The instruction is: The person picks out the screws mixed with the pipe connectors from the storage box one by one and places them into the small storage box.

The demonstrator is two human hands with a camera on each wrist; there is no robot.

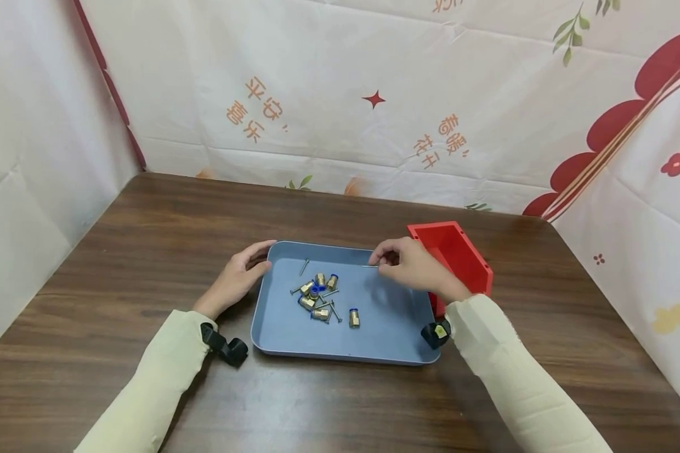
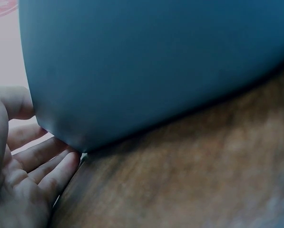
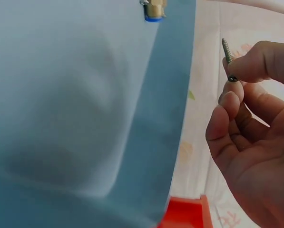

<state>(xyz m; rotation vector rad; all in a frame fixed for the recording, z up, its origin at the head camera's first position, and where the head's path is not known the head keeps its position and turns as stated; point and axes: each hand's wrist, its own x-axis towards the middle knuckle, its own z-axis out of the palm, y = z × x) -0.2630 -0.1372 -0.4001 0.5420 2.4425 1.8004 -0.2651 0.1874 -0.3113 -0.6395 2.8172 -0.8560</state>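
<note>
A blue-grey tray (image 1: pixel 303 340) lies on the table. My left hand (image 1: pixel 235 277) holds it by the far left corner, thumb at the rim and fingers against the outer wall (image 2: pixel 99 80). Over the tray's far right part, my right hand (image 1: pixel 410 264) pinches a small screw (image 3: pixel 227 59) between thumb and fingertips. Left of centre in the tray, brass fittings with blue collars (image 1: pixel 320 313) are heaped with several screws (image 1: pixel 335 311). One fitting (image 1: pixel 354 318) stands apart, nearer the middle. Another screw (image 1: pixel 304 267) lies alone near the far left.
A red bin (image 1: pixel 459 251) stands against the tray's right side, partly hidden by my right hand and forearm. Brown wood tabletop (image 1: pixel 192 207) surrounds both containers. Printed cloth (image 1: pixel 328 113) hangs behind the table and along its sides.
</note>
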